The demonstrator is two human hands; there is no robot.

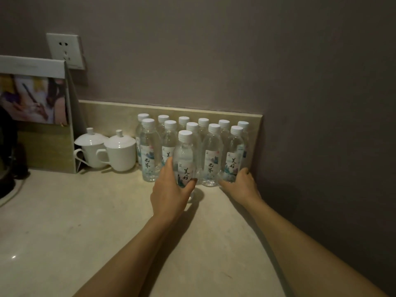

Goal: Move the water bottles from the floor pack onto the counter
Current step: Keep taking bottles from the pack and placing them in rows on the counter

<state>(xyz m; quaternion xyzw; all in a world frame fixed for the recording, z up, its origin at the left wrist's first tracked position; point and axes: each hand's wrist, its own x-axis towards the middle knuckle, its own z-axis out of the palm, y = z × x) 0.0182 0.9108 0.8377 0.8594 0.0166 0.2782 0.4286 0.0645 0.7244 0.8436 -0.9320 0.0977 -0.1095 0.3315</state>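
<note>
- The left hand (171, 189) is wrapped around the front bottle (184, 159), thumb on the near side of the label and fingers round the far side; the bottle stands upright, its base at or just above the surface (85, 221), and I cannot tell which.
- The right hand (241, 185) rests against the base of the rightmost front-row bottle (233, 157), fingers curled at its side; whether it grips or only steadies it, I cannot tell.
- The other bottles (182, 133) already stand in two rows against the backsplash (107, 116), so the task looks nearly done. The floor pack is out of view.
- To finish well, I would set the front bottle flat, slide it snug beside a neighbour, and let go only once it stands on its own. These are thin, light bottles packed close; a sideways nudge could topple several.
- The right hand can brace the row's end while the left one places.
- The surface is pale stone, dimly lit, meeting a grey wall on the right.
- Two lidded white cups (107, 148) stand just left of the bottles, beside a card stand (36, 97); a wall socket (65, 50) sits above.
</note>
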